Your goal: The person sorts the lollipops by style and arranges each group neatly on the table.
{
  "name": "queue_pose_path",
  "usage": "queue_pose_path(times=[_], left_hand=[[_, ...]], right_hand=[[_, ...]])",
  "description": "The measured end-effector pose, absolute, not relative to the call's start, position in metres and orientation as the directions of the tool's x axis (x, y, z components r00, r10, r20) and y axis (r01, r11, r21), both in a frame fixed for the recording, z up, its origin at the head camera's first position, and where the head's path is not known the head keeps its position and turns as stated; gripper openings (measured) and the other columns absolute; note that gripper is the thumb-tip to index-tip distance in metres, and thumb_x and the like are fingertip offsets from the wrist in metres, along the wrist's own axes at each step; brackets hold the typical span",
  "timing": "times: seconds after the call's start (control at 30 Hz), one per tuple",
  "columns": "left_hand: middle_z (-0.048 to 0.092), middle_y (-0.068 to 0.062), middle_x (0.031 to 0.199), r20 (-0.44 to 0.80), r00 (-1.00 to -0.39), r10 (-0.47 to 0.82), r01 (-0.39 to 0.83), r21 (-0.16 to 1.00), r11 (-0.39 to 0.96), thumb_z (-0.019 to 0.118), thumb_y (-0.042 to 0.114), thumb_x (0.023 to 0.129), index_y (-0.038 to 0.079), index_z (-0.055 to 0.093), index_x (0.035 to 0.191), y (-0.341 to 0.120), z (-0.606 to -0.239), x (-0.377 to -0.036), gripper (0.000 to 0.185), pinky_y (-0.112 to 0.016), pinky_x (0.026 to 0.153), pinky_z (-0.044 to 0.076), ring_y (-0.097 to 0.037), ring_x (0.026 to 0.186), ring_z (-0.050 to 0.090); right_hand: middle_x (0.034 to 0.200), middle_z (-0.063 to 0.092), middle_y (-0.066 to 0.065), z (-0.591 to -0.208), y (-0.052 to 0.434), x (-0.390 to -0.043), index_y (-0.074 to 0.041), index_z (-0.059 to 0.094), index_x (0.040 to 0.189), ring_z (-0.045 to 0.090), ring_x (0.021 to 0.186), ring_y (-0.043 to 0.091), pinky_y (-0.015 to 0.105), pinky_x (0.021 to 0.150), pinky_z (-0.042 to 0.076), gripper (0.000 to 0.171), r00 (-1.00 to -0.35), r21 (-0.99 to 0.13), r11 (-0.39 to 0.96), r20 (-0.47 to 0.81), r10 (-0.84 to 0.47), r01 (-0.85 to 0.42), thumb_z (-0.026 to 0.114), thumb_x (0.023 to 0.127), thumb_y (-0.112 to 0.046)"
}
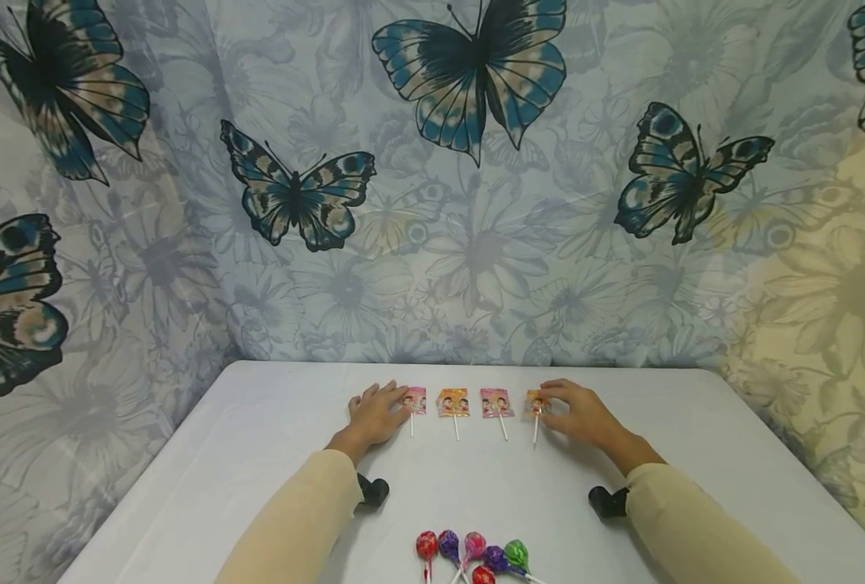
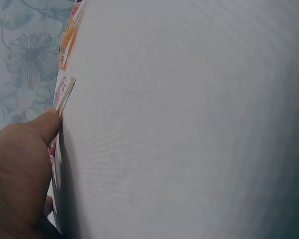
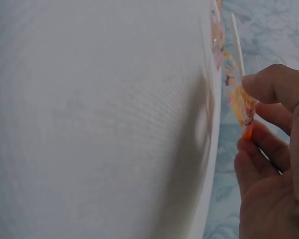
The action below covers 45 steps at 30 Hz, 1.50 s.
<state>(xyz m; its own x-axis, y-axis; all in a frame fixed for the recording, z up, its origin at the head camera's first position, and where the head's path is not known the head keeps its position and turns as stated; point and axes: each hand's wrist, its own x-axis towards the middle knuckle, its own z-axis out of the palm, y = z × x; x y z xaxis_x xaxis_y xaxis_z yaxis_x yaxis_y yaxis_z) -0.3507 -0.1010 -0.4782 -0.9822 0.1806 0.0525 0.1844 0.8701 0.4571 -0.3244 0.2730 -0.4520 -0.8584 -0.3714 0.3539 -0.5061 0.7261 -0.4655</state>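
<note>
Four flat wrapped lollipops form a row toward the far side of the white table (image 1: 469, 478). My left hand (image 1: 376, 418) is at the leftmost one, a pink-wrapped lollipop (image 1: 416, 399), pinching its near edge with the thumb beside the white stick (image 2: 66, 93). At the other end, my right hand (image 1: 582, 415) pinches an orange-wrapped lollipop (image 3: 237, 99) between thumb and fingers, its stick pointing toward me in the head view. Between the hands lie another orange-wrapped lollipop (image 1: 453, 401) and another pink-wrapped lollipop (image 1: 496, 402).
Near the table's front edge sits a cluster of round lollipops, among them a red one (image 1: 427, 545), a pink one (image 1: 475, 545) and a green one (image 1: 517, 555). A butterfly-print cloth (image 1: 476, 308) hangs behind the table and along its sides.
</note>
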Motion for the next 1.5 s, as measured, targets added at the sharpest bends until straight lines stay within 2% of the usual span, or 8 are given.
queue_pose_path(times=[0.27, 0.47, 0.77, 1.0, 1.5], left_hand=[[0.038, -0.007, 0.15, 0.062, -0.982, 0.18, 0.188, 0.466, 0.865, 0.057, 0.037, 0.096, 0.019, 0.053, 0.141, -0.102, -0.476, -0.351, 0.048, -0.061, 0.104, 0.01, -0.036, 0.14, 0.02], [0.039, -0.006, 0.15, 0.063, -0.979, 0.192, 0.199, 0.459, 0.866, 0.057, 0.038, 0.096, 0.02, 0.052, 0.141, -0.103, -0.477, -0.349, 0.048, -0.061, 0.104, 0.011, -0.036, 0.139, 0.022], [0.038, -0.007, 0.15, 0.065, -0.979, 0.191, 0.199, 0.45, 0.87, 0.056, 0.039, 0.097, 0.02, 0.052, 0.141, -0.102, -0.476, -0.348, 0.048, -0.061, 0.104, 0.011, -0.037, 0.139, 0.022], [0.038, -0.007, 0.15, 0.044, -0.983, 0.176, 0.176, 0.466, 0.867, 0.056, 0.038, 0.097, 0.019, 0.052, 0.141, -0.099, -0.474, -0.345, 0.048, -0.062, 0.105, 0.011, -0.036, 0.139, 0.021], [0.039, -0.008, 0.149, 0.071, -0.98, 0.185, 0.196, 0.495, 0.847, 0.059, 0.036, 0.096, 0.017, 0.053, 0.14, -0.1, -0.474, -0.345, 0.049, -0.063, 0.104, 0.01, -0.038, 0.139, 0.022]], right_hand=[[0.126, 0.056, 0.02, -0.454, 0.274, -0.331, 0.003, 0.067, 0.117, 0.048, 0.119, 0.045, 0.058, 0.096, 0.037, 0.036, -0.895, -0.463, 0.766, 0.241, -0.375, -0.446, 0.072, 0.084, -0.01], [0.132, 0.053, 0.02, -0.458, 0.275, -0.332, -0.002, 0.066, 0.121, 0.044, 0.123, 0.045, 0.058, 0.098, 0.034, 0.036, -0.926, -0.469, 0.799, 0.147, -0.348, -0.375, 0.07, 0.086, -0.01], [0.136, 0.05, 0.023, -0.456, 0.272, -0.333, -0.003, 0.066, 0.121, 0.04, 0.127, 0.046, 0.059, 0.1, 0.031, 0.034, -0.904, -0.444, 0.789, 0.164, -0.395, -0.425, 0.068, 0.087, -0.004], [0.134, 0.052, 0.022, -0.457, 0.271, -0.335, -0.003, 0.068, 0.117, 0.043, 0.125, 0.045, 0.058, 0.099, 0.033, 0.031, -0.894, -0.439, 0.78, 0.18, -0.411, -0.447, 0.067, 0.087, 0.0], [0.134, 0.053, 0.02, -0.456, 0.267, -0.335, -0.004, 0.069, 0.115, 0.043, 0.126, 0.044, 0.057, 0.101, 0.032, 0.028, -0.917, -0.427, 0.812, 0.164, -0.363, -0.398, 0.065, 0.088, 0.002]])
